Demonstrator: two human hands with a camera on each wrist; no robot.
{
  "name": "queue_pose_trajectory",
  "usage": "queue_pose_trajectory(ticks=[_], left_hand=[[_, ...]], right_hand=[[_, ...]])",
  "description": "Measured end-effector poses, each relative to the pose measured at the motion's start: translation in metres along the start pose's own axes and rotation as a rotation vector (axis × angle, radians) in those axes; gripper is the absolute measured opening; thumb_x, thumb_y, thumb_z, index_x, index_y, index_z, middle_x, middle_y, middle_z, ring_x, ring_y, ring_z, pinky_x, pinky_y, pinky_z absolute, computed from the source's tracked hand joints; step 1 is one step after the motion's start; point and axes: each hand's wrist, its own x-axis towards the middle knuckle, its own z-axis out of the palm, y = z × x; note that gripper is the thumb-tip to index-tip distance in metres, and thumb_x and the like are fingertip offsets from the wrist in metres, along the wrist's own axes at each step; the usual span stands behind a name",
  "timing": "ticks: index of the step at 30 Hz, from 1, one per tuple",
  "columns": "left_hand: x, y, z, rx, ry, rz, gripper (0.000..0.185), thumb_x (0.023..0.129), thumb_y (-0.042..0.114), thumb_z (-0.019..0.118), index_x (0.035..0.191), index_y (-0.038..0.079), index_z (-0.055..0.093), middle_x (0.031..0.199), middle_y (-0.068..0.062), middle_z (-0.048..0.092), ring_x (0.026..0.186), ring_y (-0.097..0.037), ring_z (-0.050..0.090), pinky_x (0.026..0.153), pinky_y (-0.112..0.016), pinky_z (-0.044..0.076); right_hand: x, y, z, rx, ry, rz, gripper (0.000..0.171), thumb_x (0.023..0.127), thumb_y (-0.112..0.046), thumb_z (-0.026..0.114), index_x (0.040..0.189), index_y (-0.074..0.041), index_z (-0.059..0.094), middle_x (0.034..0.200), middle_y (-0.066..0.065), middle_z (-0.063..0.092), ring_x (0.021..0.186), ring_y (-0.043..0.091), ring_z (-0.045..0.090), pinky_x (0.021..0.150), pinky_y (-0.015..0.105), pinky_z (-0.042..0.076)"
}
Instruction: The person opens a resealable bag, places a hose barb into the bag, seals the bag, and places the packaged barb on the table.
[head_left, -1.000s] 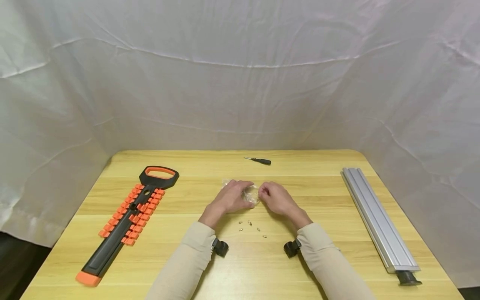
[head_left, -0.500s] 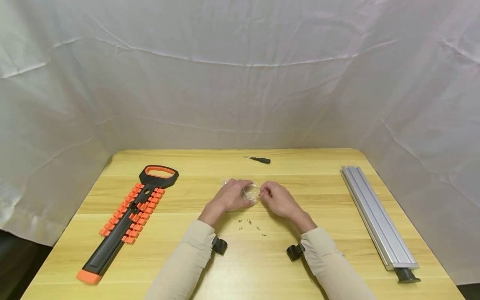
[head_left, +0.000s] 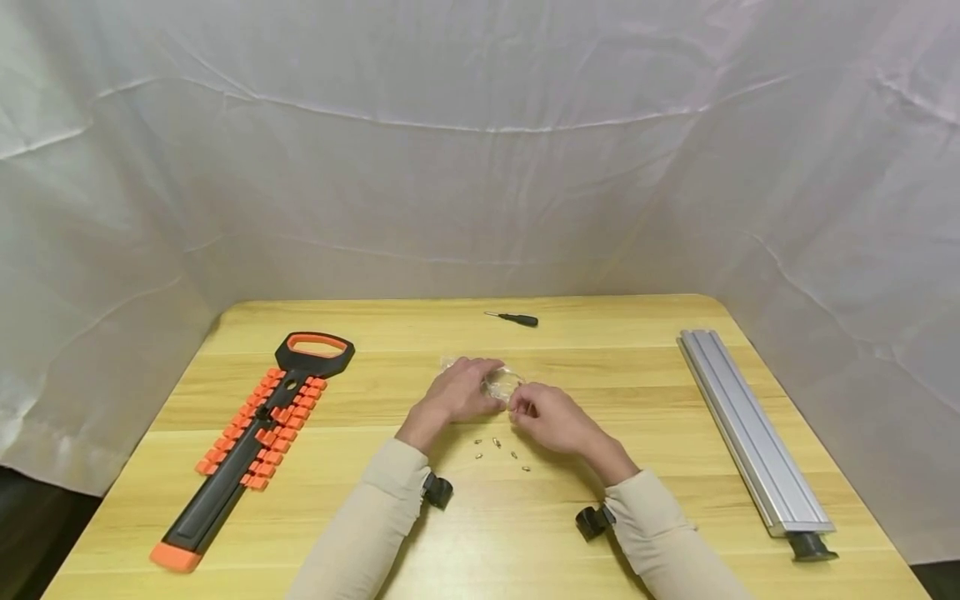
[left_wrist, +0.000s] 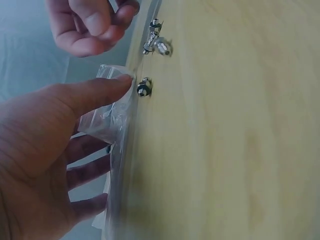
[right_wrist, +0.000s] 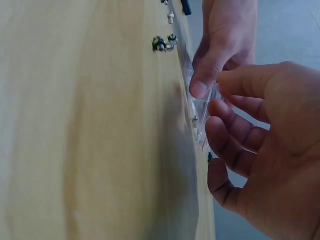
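My left hand holds a small clear plastic bag at the middle of the wooden table. In the left wrist view its thumb presses the bag against the fingers underneath. My right hand hovers just to the right of the bag with its fingers curled. In the right wrist view the right hand shows nothing plainly between thumb and fingers. Several small screws lie loose on the table just in front of both hands, also seen as screws.
A long black and orange socket holder lies at the left. A small black screwdriver rests at the back. A grey aluminium rail runs along the right edge. White cloth hangs behind and at both sides.
My right hand has drawn back from the bag, a little toward me and to the left, nearer the loose screws. The left hand and the bag have stayed put.
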Motion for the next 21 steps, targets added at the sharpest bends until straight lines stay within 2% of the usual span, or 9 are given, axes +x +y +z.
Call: queue_pose_trajectory(ticks=[7, 14, 21], left_hand=[[0.000, 0.001, -0.002, 0.049, 0.001, 0.008, 0.070, 0.083, 0.045, 0.072, 0.145, 0.025, 0.044, 0.142, -0.001, 0.055, 0.125, -0.025, 0.052, 0.106, -0.044, 0.041], [-0.001, 0.002, -0.004, 0.052, -0.007, 0.007, 0.068, 0.085, 0.044, 0.071, 0.144, 0.024, 0.045, 0.142, -0.001, 0.054, 0.127, -0.025, 0.051, 0.106, -0.043, 0.042], [0.000, 0.002, -0.003, 0.048, -0.007, 0.004, 0.070, 0.084, 0.044, 0.072, 0.144, 0.024, 0.045, 0.142, -0.001, 0.055, 0.126, -0.025, 0.051, 0.104, -0.044, 0.044]], right_hand=[[-0.002, 0.000, 0.009, -0.070, -0.038, -0.105, 0.007, 0.085, -0.015, 0.071, 0.090, -0.020, 0.070, 0.083, -0.013, 0.063, 0.078, 0.003, 0.057, 0.072, 0.021, 0.051], [-0.001, -0.006, 0.014, -0.155, -0.079, -0.144, 0.007, 0.085, -0.028, 0.074, 0.089, -0.022, 0.072, 0.085, -0.015, 0.065, 0.081, 0.002, 0.058, 0.075, 0.023, 0.050], [0.000, -0.009, 0.015, -0.168, -0.089, -0.145, 0.011, 0.081, -0.028, 0.077, 0.090, -0.023, 0.074, 0.086, -0.014, 0.064, 0.079, 0.001, 0.056, 0.073, 0.021, 0.049]])
